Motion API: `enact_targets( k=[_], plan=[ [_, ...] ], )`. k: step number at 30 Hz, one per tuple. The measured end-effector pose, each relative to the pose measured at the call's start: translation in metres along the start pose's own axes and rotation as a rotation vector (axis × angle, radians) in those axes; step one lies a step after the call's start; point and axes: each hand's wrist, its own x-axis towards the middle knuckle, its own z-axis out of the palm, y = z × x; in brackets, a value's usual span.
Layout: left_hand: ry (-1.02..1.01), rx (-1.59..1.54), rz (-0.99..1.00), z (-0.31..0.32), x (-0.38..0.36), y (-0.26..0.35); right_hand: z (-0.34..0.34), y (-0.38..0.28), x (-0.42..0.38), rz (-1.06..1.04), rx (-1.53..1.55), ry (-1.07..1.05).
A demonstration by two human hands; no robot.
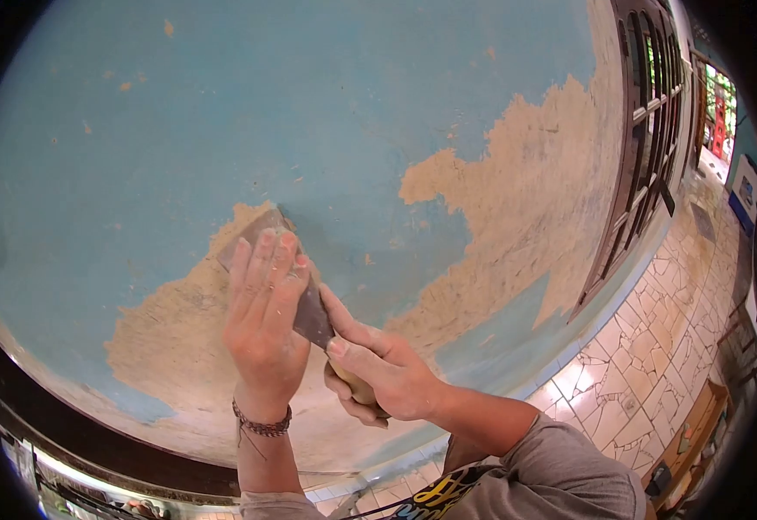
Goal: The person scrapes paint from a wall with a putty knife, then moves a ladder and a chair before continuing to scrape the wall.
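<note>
A flat grey scraper blade (313, 314) lies against the wall (326, 113), which has blue paint and bare beige patches. My right hand (387, 373) is wrapped round the scraper's yellowish handle (357, 386), thumb and forefinger up by the blade. Flat on the upper part of the blade rests my left hand (266, 312), fingers stretched out and pressing it to the wall, with pale dust on the fingertips. A braided bracelet circles the left wrist. The blade's upper end touches the border between blue paint and a beige patch (171, 321).
A dark-framed window with bars (647, 130) is set in the wall at the right. Below it runs a floor of irregular pale tiles (647, 347). A wooden box or shelf (695, 442) stands at the lower right. A dark ledge (75, 412) crosses the lower left.
</note>
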Motion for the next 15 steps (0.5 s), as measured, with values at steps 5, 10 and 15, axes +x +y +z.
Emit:
enact_targets(
  k=[5, 10, 15],
  plan=[
    [-0.031, 0.001, -0.016, -0.005, -0.004, 0.002, 0.0, 0.012, -0.004, -0.019, 0.045, -0.003],
    [-0.002, -0.011, -0.01, -0.006, 0.004, -0.001, 0.006, 0.002, -0.001, -0.032, -0.005, 0.012],
    [-0.049, 0.001, -0.024, 0.002, -0.02, 0.007, -0.005, 0.021, -0.01, 0.001, 0.01, 0.034]
  ],
)
